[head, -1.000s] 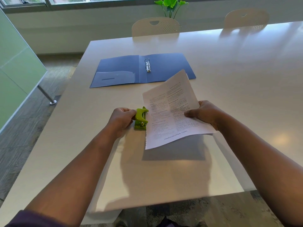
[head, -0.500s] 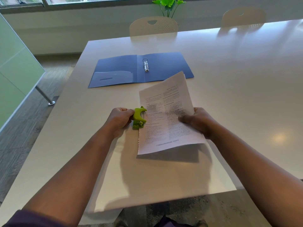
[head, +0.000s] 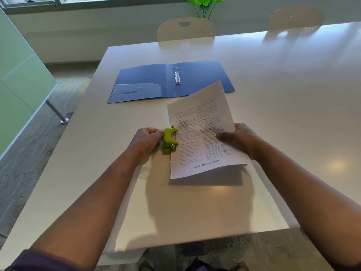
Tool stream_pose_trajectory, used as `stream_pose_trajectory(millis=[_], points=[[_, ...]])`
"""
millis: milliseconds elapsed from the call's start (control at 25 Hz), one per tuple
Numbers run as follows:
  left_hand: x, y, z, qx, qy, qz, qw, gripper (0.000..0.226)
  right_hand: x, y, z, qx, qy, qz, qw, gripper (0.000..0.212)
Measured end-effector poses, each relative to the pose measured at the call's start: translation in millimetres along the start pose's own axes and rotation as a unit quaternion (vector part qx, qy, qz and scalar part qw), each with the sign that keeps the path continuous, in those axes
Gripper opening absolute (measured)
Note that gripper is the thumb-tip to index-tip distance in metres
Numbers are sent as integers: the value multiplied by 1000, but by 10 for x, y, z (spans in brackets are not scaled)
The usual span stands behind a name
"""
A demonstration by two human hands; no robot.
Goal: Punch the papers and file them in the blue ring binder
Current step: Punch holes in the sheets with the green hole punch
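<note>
My left hand [head: 145, 140] is curled around the back of the green hole punch [head: 170, 140], which sits on the white table [head: 293, 114] just in front of me, its slot facing right. The left edge of the papers [head: 203, 132] is tucked into that slot, and that edge looks ragged lower down, with a row of small notches. To do this step well, I judge I should push the sheets fully home against the back of the slot, keep the edge square to the punch so the holes run parallel to the margin, and centre the punch along the page so the holes can meet the binder's rings; then press down firmly with the left hand while the other keeps the stack from sliding. My right hand [head: 241, 140] pinches the papers at their right edge, thumb on top and fingers underneath, lifting that side off the table. Beyond the sheets the blue ring binder [head: 148, 81] lies open and flat, its metal rings [head: 176, 76] on the spine; I cannot tell whether they are closed. At the foot of the top page I can read "mebooksfree.com"; the rest of the print is too small to make out.
</note>
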State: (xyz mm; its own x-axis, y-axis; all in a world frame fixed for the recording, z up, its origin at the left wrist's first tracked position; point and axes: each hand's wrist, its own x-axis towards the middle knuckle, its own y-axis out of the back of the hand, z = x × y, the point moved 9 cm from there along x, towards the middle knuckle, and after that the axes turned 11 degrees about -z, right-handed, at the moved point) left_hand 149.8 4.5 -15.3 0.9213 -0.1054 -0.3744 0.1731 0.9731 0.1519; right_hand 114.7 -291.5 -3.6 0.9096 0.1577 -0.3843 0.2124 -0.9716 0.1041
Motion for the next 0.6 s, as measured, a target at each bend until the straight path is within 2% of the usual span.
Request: stream_pose_trajectory(millis=[200, 600], points=[[35, 5, 5, 44, 20, -35, 998, 22, 63, 17, 37, -13, -10, -2, 1000, 29], [219, -1, -22, -24, -9, -64, 998, 24, 183, 54, 11, -5, -14, 21, 1000, 28]])
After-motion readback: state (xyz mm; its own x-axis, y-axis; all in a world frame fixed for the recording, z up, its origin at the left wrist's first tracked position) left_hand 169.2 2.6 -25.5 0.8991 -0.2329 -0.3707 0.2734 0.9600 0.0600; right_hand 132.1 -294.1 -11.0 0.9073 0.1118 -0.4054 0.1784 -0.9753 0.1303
